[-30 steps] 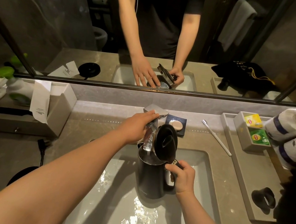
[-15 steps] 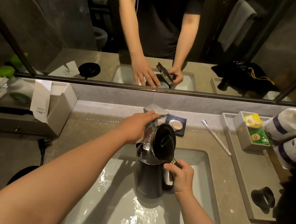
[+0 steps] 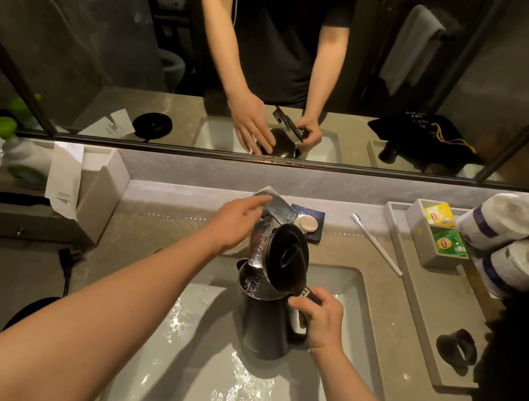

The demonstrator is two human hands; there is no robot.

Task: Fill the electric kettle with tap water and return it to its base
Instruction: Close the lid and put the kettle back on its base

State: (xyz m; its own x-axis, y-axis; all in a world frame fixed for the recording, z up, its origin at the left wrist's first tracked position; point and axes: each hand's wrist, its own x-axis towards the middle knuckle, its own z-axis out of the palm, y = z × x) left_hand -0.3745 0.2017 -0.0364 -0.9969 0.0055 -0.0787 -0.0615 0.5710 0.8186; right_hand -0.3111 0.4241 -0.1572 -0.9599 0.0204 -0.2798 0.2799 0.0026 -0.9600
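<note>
Kettle (image 3: 262,325) is upright over the sink basin (image 3: 193,379), lid (image 3: 287,254) flipped open, mouth right under the tap spout (image 3: 261,245). Water is running into it; level looks well up, though I can't read a fill mark from here. My right hand (image 3: 318,320) is wrapped around the handle, carrying the weight. My left hand (image 3: 235,221) sits on the tap lever (image 3: 276,207), fingers loosely extended over it, not clenched. Step in hand: filling. Next, as I see it: push the lever shut with the left, snap the lid down, lift the kettle clear of the spout without tipping. Base (image 3: 30,312) looks like the dark disc on the counter to my left, plug (image 3: 68,259) lying just behind it. Full kettle is heavy, handle may be wet: slow carry.
</note>
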